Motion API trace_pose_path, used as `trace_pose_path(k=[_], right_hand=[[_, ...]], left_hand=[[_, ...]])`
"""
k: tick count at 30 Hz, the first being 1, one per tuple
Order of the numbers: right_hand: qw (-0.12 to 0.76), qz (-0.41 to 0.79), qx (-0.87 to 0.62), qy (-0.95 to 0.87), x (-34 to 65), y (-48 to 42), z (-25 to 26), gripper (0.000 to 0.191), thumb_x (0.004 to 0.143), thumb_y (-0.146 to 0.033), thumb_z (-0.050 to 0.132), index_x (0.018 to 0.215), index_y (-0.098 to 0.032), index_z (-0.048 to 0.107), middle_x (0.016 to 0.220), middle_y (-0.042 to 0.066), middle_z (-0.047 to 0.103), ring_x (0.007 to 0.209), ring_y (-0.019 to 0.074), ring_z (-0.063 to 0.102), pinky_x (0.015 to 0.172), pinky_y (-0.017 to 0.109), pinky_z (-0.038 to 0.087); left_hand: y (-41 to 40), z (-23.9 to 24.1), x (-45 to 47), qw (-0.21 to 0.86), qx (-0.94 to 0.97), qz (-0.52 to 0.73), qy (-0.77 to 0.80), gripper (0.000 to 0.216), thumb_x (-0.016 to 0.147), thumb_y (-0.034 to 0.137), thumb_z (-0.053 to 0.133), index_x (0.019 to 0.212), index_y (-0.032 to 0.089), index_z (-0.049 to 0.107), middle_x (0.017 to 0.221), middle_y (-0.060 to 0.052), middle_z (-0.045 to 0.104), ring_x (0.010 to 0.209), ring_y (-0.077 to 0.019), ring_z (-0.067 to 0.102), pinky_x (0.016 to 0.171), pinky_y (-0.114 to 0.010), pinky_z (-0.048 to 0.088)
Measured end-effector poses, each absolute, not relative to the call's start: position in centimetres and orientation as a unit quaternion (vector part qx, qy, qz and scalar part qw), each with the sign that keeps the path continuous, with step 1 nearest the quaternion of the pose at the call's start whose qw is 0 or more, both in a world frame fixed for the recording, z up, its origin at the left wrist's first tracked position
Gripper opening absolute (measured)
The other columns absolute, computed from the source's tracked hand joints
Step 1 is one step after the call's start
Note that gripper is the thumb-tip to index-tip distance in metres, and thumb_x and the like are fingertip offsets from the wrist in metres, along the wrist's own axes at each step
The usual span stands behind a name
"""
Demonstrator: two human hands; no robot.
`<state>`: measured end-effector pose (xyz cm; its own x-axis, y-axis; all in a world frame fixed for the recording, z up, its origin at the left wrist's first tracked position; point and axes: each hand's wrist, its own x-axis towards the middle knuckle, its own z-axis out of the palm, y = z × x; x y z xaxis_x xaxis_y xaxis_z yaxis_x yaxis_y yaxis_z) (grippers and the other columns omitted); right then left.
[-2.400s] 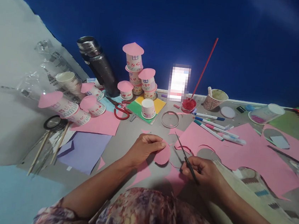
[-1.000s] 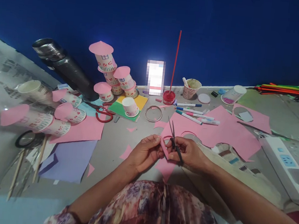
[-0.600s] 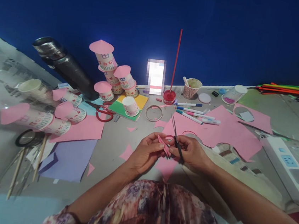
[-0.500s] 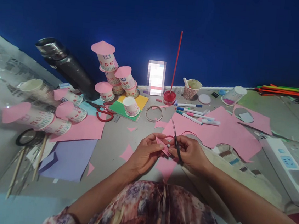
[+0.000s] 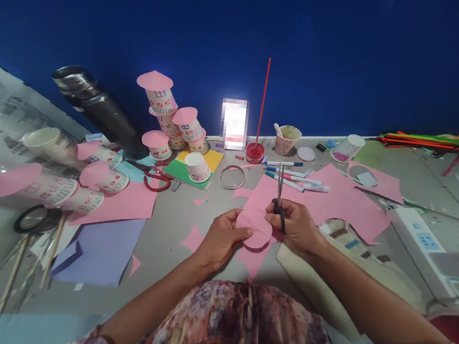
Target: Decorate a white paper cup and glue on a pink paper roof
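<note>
My left hand pinches a round pink paper disc by its left side and holds it just above the grey floor. My right hand grips small dark scissors whose blades point away from me and look closed. Its fingertips also touch the right edge of the disc. A large pink paper sheet with cut-out holes lies beyond my hands.
Paper cups with pink cone roofs are stacked at the back left beside a dark flask. Red scissors, a tape ring, markers, a red paint pot with a stick and a power strip lie around.
The pink disc was folded between both hands; it is flat and open now. The scissors have swung to point straight away from me.
</note>
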<state>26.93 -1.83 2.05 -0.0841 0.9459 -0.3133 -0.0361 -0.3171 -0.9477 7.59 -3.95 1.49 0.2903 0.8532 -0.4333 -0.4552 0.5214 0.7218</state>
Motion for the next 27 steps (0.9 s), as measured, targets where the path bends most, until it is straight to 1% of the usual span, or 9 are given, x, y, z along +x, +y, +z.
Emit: trace_pose_path(k=[4,7,9,11,14,18,20,25,27], right_hand=[[0.418,0.618,-0.536,-0.396,27.2,-1.3,1.7,0.04,0.059,-0.042,0.092,0.081,-0.018,0.067,0.06,-0.004,0.06,0.05,0.0098,0.048,0.048,0.024,0.033],[0.423,0.627,-0.525,-0.39,27.2,-1.5,1.7,0.04,0.064,-0.045,0.09,0.083,-0.018,0.068,0.058,-0.005,0.058,0.046,0.0087,0.045,0.045,0.024,0.029],[0.417,0.637,-0.512,-0.398,27.0,-1.7,2.1,0.042,0.062,-0.045,0.091,0.085,-0.017,0.07,0.061,-0.003,0.061,0.05,0.01,0.049,0.047,0.025,0.035],[0.409,0.642,-0.501,-0.412,26.8,-2.0,2.5,0.045,0.056,-0.041,0.095,0.086,-0.017,0.071,0.07,-0.001,0.067,0.059,0.0122,0.056,0.054,0.026,0.043],[0.395,0.639,-0.508,-0.421,26.5,-2.3,2.6,0.045,0.051,-0.033,0.097,0.083,-0.017,0.07,0.071,-0.003,0.066,0.062,0.0115,0.057,0.057,0.025,0.044],[0.393,0.642,-0.519,-0.404,26.4,-2.2,1.9,0.041,0.057,-0.038,0.093,0.08,-0.017,0.067,0.061,-0.005,0.06,0.052,0.0098,0.051,0.051,0.024,0.039],[0.4,0.64,-0.52,-0.4,26.4,-2.0,1.7,0.04,0.057,-0.039,0.093,0.078,-0.016,0.067,0.062,-0.004,0.061,0.053,0.01,0.051,0.05,0.024,0.039],[0.417,0.63,-0.525,-0.392,26.5,-1.9,2.0,0.038,0.051,-0.031,0.095,0.075,-0.016,0.07,0.063,-0.004,0.063,0.057,0.0096,0.052,0.053,0.023,0.038],[0.42,0.631,-0.525,-0.387,26.4,-1.9,2.3,0.038,0.05,-0.029,0.095,0.076,-0.017,0.07,0.064,-0.004,0.064,0.057,0.0095,0.052,0.053,0.023,0.038]], left_hand=[[-4.0,1.9,7.5,0.769,0.26,0.404,0.421,0.043,0.053,0.021,0.1,0.088,0.01,0.077,0.075,-0.006,0.078,0.065,-0.0154,0.07,0.07,-0.028,0.057],[-3.8,1.9,7.4,0.744,0.274,0.416,0.445,0.045,0.057,0.027,0.098,0.092,0.01,0.076,0.075,-0.007,0.078,0.058,-0.0151,0.067,0.06,-0.028,0.056],[-3.8,1.9,7.3,0.718,0.293,0.424,0.467,0.047,0.058,0.028,0.096,0.095,0.01,0.074,0.072,-0.005,0.077,0.05,-0.0137,0.063,0.051,-0.026,0.052],[-3.8,1.9,7.3,0.694,0.315,0.429,0.485,0.043,0.06,0.027,0.094,0.094,0.012,0.072,0.065,-0.001,0.074,0.045,-0.0117,0.059,0.047,-0.024,0.048],[-4.0,1.9,7.3,0.68,0.335,0.43,0.49,0.038,0.062,0.023,0.091,0.093,0.013,0.072,0.063,0.001,0.072,0.047,-0.0101,0.058,0.049,-0.022,0.045],[-4.1,1.9,7.5,0.714,0.306,0.433,0.457,0.043,0.058,0.023,0.095,0.094,0.011,0.076,0.078,-0.005,0.079,0.065,-0.0143,0.069,0.065,-0.025,0.054],[-4.1,1.7,7.6,0.727,0.286,0.437,0.447,0.044,0.055,0.023,0.097,0.092,0.012,0.077,0.08,-0.006,0.079,0.067,-0.0144,0.069,0.068,-0.026,0.055],[-3.8,1.6,7.4,0.736,0.276,0.412,0.46,0.032,0.06,0.034,0.092,0.078,0.012,0.076,0.066,-0.002,0.071,0.051,-0.0105,0.058,0.049,-0.024,0.05],[-3.7,1.6,7.4,0.741,0.282,0.394,0.465,0.03,0.059,0.032,0.091,0.075,0.011,0.076,0.065,-0.002,0.069,0.048,-0.0103,0.056,0.044,-0.024,0.049]])
